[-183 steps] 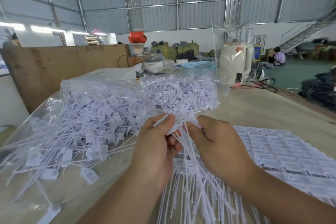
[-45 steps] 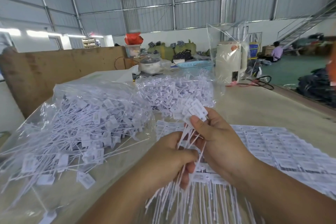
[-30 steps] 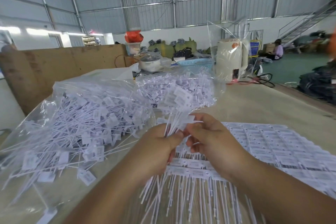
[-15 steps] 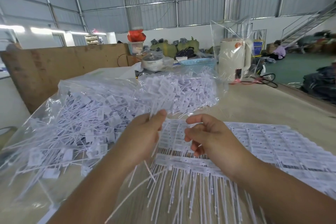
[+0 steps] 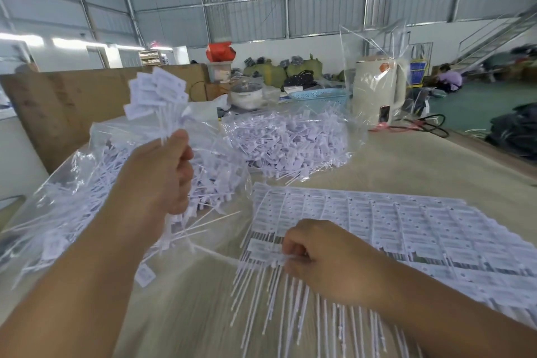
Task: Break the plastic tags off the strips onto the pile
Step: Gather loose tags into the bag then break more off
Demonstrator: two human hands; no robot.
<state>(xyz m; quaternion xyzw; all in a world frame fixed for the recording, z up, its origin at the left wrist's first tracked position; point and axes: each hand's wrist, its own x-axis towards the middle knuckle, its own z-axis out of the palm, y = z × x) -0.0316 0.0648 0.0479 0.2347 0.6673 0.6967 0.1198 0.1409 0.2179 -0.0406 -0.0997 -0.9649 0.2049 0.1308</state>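
— While my left hand [image 5: 162,174] grips a bunch of tags [image 5: 157,93] by their stems, raised above the pile [image 5: 96,183], what's your question?
— Where's your right hand [image 5: 322,259]?
— Low on the table [image 5: 406,166], fingers curled, pinching the near edge of the strips [image 5: 377,221].
— And the pile?
— On clear plastic, left of the strips.

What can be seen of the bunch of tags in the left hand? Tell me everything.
The bunch of tags is white plastic: flat rectangular heads with faint print, fanned out at the top, on thin straight stems. The left hand grips the stems in a fist, holding the bunch upright, raised above the pile of loose tags on clear plastic sheeting. The stem ends poke out below the fist. Motion blur softens the detail.
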